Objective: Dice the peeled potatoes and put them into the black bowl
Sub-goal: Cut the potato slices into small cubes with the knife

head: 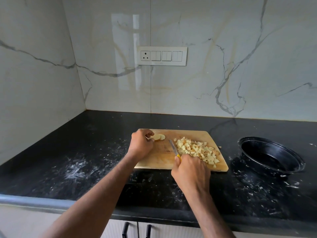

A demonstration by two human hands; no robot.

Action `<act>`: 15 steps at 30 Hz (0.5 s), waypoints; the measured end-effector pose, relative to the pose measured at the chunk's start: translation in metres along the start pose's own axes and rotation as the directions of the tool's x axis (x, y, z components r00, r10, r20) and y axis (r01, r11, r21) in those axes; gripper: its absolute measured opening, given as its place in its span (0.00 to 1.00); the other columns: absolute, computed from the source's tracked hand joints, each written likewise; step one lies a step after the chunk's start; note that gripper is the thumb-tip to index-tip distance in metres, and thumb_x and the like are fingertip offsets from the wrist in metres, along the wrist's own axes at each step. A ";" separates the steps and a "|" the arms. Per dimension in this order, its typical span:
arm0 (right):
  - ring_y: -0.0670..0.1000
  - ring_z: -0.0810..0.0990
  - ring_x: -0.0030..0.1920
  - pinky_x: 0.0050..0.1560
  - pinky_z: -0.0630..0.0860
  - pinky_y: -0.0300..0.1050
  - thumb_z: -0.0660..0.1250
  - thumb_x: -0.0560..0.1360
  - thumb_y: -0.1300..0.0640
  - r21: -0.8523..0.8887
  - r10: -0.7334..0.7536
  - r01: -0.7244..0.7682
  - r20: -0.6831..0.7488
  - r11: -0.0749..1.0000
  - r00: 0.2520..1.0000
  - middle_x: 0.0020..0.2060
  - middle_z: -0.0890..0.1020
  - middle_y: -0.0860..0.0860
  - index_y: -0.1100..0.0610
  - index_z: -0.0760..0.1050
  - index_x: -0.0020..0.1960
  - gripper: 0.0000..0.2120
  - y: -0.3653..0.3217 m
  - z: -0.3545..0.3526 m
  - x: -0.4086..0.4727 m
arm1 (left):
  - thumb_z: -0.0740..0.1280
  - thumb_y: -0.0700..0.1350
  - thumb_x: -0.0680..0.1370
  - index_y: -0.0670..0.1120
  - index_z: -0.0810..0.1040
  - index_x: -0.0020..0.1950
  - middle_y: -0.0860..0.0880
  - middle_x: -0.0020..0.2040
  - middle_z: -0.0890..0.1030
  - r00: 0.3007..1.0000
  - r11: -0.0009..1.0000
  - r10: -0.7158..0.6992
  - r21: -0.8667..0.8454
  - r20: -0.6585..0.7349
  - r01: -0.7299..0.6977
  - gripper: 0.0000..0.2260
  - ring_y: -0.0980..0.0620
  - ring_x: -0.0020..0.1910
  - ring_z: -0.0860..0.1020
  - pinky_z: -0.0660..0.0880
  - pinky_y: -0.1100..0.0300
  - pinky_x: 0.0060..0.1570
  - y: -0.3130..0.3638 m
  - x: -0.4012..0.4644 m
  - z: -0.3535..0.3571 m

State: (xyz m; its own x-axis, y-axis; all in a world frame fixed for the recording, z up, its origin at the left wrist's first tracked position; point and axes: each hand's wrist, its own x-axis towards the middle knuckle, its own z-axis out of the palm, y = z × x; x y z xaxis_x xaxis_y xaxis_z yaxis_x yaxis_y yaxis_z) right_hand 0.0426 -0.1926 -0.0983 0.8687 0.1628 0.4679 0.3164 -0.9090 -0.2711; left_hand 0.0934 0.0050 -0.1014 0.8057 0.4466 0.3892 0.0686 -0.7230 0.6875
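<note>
On the wooden cutting board (187, 162), a heap of diced potato (197, 149) crowds the right half, spilling toward its right edge. The left hand (140, 145) pinches potato slices (159, 137) at the far left corner. The right hand (190, 170) grips a knife (173, 148), blade beside the heap. The black bowl (271, 156) sits apart on bare black counter (51, 169).

Both your bare forearms reach in from the lower edge, angled up toward the middle. Your left hand (141, 146) sits farther forward, back of the hand up, fingers curled under in a pinching grip with the thumb tucked toward the fingertips. Your right hand (190, 170) is nearer and lower, wrist straight, fingers wrapped in a closed grip, knuckles facing up. The two hands are near but apart.
</note>
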 end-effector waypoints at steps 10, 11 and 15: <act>0.49 0.72 0.35 0.35 0.67 0.41 0.57 0.82 0.44 0.005 -0.004 0.004 0.012 1.000 1.000 0.38 0.82 0.48 0.52 0.80 0.49 0.16 -0.001 0.001 0.002 | 0.73 0.46 0.76 0.53 0.80 0.65 0.51 0.62 0.80 0.991 0.986 0.040 0.157 0.125 -0.060 0.17 0.49 0.62 0.76 0.71 0.43 0.65 -0.010 0.027 0.011; 0.49 0.74 0.36 0.35 0.68 0.42 0.57 0.82 0.44 0.011 -0.002 0.002 0.015 1.000 1.000 0.39 0.82 0.48 0.52 0.80 0.49 0.16 -0.001 0.002 0.003 | 0.74 0.45 0.76 0.52 0.81 0.63 0.51 0.60 0.81 0.993 0.991 0.055 0.118 0.109 -0.068 0.16 0.49 0.59 0.77 0.73 0.44 0.63 -0.012 0.027 0.011; 0.50 0.72 0.34 0.34 0.67 0.43 0.58 0.82 0.44 0.022 0.018 -0.019 0.026 1.000 0.999 0.37 0.81 0.48 0.52 0.80 0.48 0.16 0.000 0.004 0.005 | 0.74 0.42 0.76 0.50 0.85 0.56 0.52 0.54 0.84 0.991 0.993 0.120 0.015 0.058 -0.121 0.10 0.52 0.51 0.79 0.77 0.49 0.58 -0.014 0.022 0.006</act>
State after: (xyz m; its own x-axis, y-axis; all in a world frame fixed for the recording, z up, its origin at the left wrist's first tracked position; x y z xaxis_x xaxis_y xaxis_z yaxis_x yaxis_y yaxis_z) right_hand 0.0482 -0.1903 -0.0994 0.8841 0.1561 0.4406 0.3083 -0.9032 -0.2987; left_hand 0.1133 0.0218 -0.1059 0.8407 0.3258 0.4326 -0.0205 -0.7791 0.6265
